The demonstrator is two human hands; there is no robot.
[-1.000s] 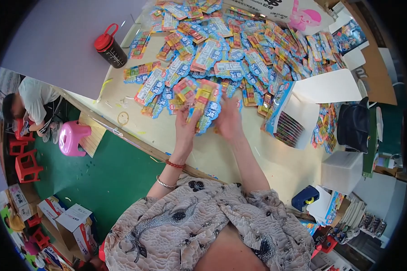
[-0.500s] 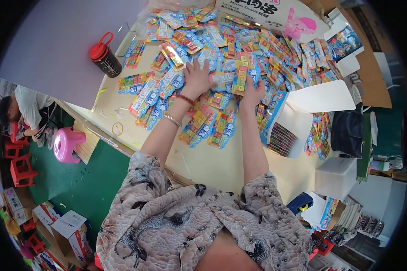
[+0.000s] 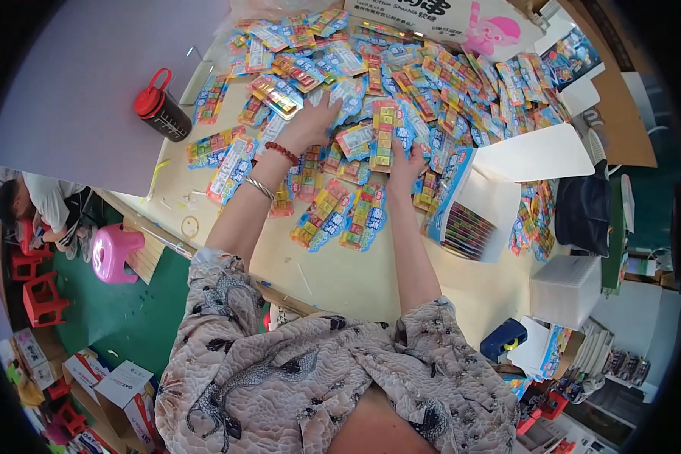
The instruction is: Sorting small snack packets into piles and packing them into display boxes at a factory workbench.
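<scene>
Blue and yellow candy blister packs (image 3: pixel 303 72) lie in a loose pile across the cream table. My left hand (image 3: pixel 312 125), with a red bead bracelet and a metal bangle on its wrist, reaches over the pile; its fingers are apart and touch packs at its middle. My right hand (image 3: pixel 405 166) holds a candy pack (image 3: pixel 384 136) tilted up, its coloured squares showing. Several more packs (image 3: pixel 324 216) lie nearer me between my forearms. To the right of my right hand, an open display box (image 3: pixel 465 208) has a row of packs standing inside.
A black bottle with a red lid (image 3: pixel 163 113) stands at the left. A large printed carton (image 3: pixel 446 23) borders the pile at the back. On the right are a clear plastic box (image 3: pixel 566 291) and a blue tape dispenser (image 3: pixel 503 338). A person crouches beyond a pink stool (image 3: pixel 116 253).
My left hand has shifted left and slightly toward me over the pile. My right hand has moved slightly left and nearer, still holding its pack. The whole view has shifted a little.
</scene>
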